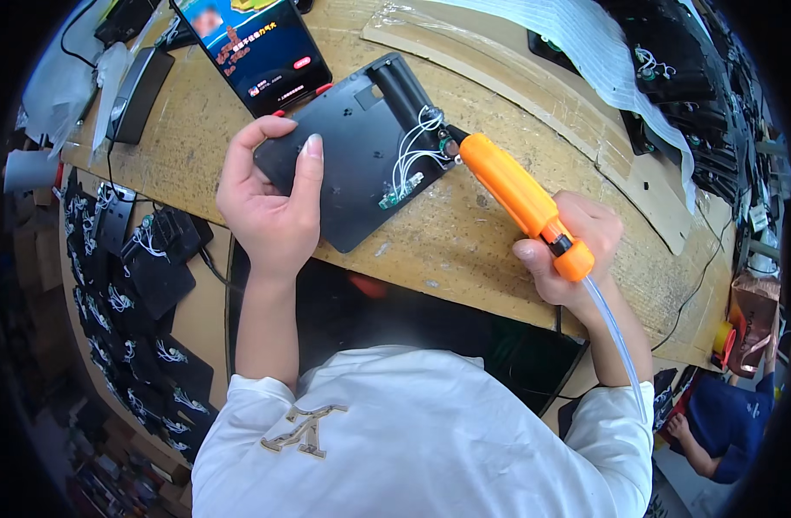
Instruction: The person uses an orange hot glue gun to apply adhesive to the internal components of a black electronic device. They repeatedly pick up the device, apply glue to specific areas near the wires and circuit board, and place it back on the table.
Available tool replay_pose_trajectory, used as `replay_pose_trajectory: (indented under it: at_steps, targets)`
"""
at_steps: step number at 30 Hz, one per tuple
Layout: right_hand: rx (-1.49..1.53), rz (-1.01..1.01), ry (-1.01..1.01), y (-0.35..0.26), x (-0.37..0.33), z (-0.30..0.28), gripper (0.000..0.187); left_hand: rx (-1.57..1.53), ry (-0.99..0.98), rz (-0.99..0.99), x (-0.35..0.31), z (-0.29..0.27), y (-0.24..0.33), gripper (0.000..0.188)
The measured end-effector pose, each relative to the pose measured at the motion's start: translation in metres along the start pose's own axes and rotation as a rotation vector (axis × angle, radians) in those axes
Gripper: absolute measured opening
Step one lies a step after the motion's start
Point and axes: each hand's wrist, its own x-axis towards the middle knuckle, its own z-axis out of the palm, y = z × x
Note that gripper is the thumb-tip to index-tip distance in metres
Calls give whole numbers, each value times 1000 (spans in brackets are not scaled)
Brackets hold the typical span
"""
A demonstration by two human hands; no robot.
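Blk panel point(348, 164), wht wires point(400, 161), grn PCB point(400, 192)

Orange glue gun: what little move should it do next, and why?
Probably squeeze out a small dab: the right hand has the glue gun with its nozzle by the white wires, a clear stick sits in its back, and the left hand holds the panel.

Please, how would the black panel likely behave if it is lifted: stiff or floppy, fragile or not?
The black panel is probably stiff: its edges look straight. The thin white wires, looping loosely, would likely flex and might snag.
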Motion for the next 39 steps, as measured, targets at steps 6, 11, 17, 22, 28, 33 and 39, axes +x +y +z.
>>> replay_pose_trajectory:
  at_steps: [6,11,17,22,28,33,39]
  targets:
    - [35,32,-22,1,-1,-6,47,11,-5,54,1,2,1,23]
    - [178,-88,56,2,-3,5,44,-45,-1,3,-2,6,3,23]
    - [71,-46,45,-14,3,-7,31,86,21,151,-7,3,3,24]
    - [552,320,412,12,-8,-18,36,53,-58,54,-13,-3,1,27]
    - [737,473,443,48,-11,0,41,537,-26,237,-3,-21,15,47]
    - [803,591,420,50,-2,2,41,662,47,145,71,-43,-18,30]
    - [828,625,425,55,-4,4,40,639,323,316,63,-38,31,34]
